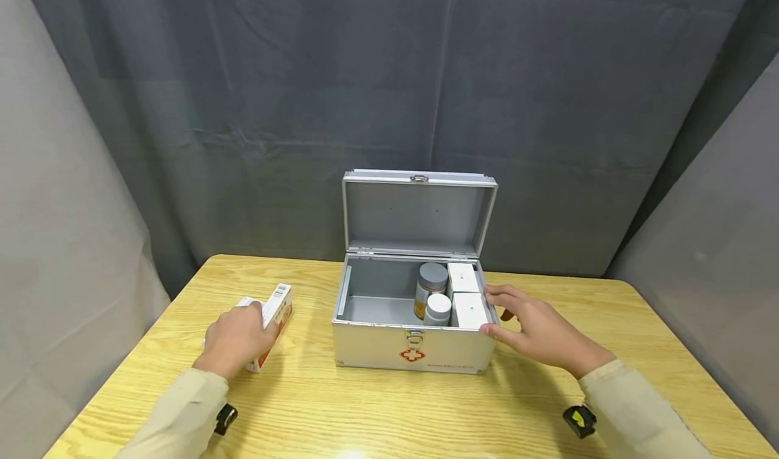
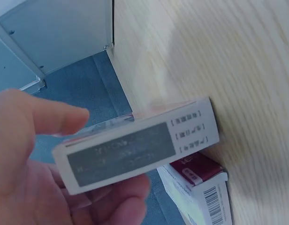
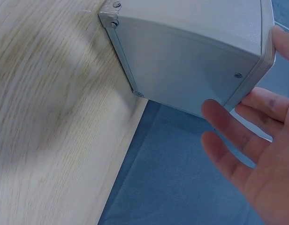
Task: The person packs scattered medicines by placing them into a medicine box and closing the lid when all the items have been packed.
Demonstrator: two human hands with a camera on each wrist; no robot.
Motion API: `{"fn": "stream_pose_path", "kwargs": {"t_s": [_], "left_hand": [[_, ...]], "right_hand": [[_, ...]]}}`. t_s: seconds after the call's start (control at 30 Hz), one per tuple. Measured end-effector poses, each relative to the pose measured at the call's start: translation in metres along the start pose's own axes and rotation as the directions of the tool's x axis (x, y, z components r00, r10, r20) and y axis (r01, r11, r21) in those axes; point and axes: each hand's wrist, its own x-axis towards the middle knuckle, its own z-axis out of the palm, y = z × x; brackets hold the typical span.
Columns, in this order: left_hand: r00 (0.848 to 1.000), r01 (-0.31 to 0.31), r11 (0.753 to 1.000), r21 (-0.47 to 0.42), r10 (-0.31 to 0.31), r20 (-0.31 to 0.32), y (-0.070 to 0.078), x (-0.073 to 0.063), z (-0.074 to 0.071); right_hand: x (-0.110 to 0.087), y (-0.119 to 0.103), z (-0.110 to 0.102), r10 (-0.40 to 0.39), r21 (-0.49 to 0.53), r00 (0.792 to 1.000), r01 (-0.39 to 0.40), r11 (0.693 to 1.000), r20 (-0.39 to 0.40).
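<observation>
My left hand (image 1: 234,337) pinches a white and orange-red medicine box (image 1: 277,316) between thumb and fingers, low over the left part of the table. In the left wrist view, its narrow printed end (image 2: 121,157) with a grey strip faces the camera. Beside it is a second medicine box (image 2: 212,201) with a dark red panel and a barcode, mostly hidden by the hand in the head view. My right hand (image 1: 538,325) touches the right rim of a silver first-aid case (image 1: 377,345), its thumb at the front corner and its fingers (image 3: 229,124) loosely spread along the side.
The case's lid (image 1: 420,215) stands raised at the back. Inside, on the right, are a grey-capped bottle (image 1: 432,280), a smaller white-capped bottle (image 1: 437,309) and two white boxes (image 1: 468,310). Grey curtains (image 1: 389,94) hang behind the wooden table (image 1: 377,412).
</observation>
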Motion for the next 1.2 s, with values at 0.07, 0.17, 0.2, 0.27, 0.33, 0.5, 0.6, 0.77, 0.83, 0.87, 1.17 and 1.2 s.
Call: {"fn": "stream_pose_path", "kwargs": {"t_s": [0.07,0.17,0.2,0.27,0.33,0.5,0.6,0.77,0.83,0.87,1.17,1.2], "left_hand": [[1.000,0.004,1.000,0.002,-0.004,-0.014,0.000,0.000,-0.001],[1.000,0.015,1.000,-0.001,-0.015,-0.018,0.000,0.001,-0.002],[1.000,0.018,1.000,-0.002,-0.018,-0.018,0.000,0.001,-0.003],[1.000,0.022,1.000,-0.003,-0.022,-0.016,-0.001,0.001,-0.003],[1.000,0.020,1.000,-0.007,-0.020,-0.022,-0.001,0.001,-0.004],[0.999,0.018,1.000,-0.003,-0.018,-0.037,0.001,-0.002,-0.010],[0.999,0.019,1.000,-0.005,-0.019,-0.046,0.002,-0.004,-0.014],[0.997,0.014,1.000,-0.004,-0.015,-0.076,0.006,-0.006,-0.021],[0.995,0.012,1.000,-0.006,-0.013,-0.098,0.007,-0.008,-0.024],[0.994,0.010,1.000,-0.012,-0.011,-0.109,0.008,-0.010,-0.026],[0.984,-0.049,0.996,-0.071,0.036,-0.175,0.024,-0.029,-0.061],[0.984,-0.055,0.996,-0.072,0.042,-0.173,0.025,-0.030,-0.064]], "right_hand": [[0.000,0.000,-0.001,-0.003,0.006,1.000,0.003,1.000,-0.005],[-0.001,0.000,0.000,-0.010,0.015,1.000,0.010,1.000,-0.011],[0.000,-0.001,0.000,-0.012,0.016,1.000,0.012,1.000,-0.013],[0.001,-0.001,0.001,-0.011,0.023,1.000,0.011,1.000,-0.013],[0.002,-0.001,0.002,-0.008,0.028,1.000,0.009,1.000,-0.013],[0.001,-0.001,0.004,-0.005,0.046,1.000,0.006,0.999,-0.009],[0.000,0.000,0.004,-0.006,0.054,1.000,0.006,0.998,-0.010],[-0.001,0.002,0.003,-0.010,0.055,1.000,0.012,0.998,-0.020],[-0.001,0.003,0.004,-0.015,0.050,1.000,0.016,0.999,-0.022],[-0.001,0.003,0.004,-0.016,0.047,1.000,0.017,0.999,-0.022],[-0.002,0.002,0.004,-0.020,0.066,0.999,0.022,0.998,-0.028],[-0.002,0.002,0.004,-0.018,0.069,0.999,0.020,0.997,-0.029]]}}
